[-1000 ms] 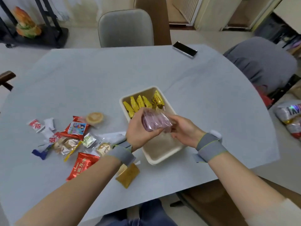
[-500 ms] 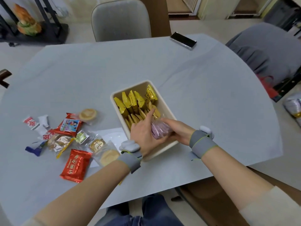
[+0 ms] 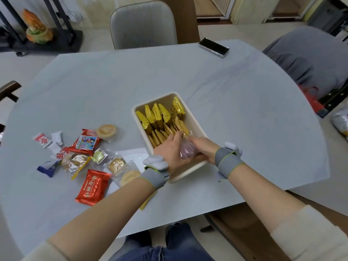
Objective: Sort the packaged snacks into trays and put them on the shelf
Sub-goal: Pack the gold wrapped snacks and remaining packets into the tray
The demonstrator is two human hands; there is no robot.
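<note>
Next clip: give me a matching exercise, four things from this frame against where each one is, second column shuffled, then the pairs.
1. yellow foil packets
2. clear purple-tinted snack pack
3. black smartphone
4. red foil snack pouch

A. far table edge
B. between both hands, at the tray's near end
C. on the table, left of the tray
D. standing in the beige tray's far end

Pairs: 1-D, 2-B, 3-A, 4-C

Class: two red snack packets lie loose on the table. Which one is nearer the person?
The red packet with white lettering, lying beside the left forearm; the other red packet carries a cartoon picture and lies farther up the table.
</note>
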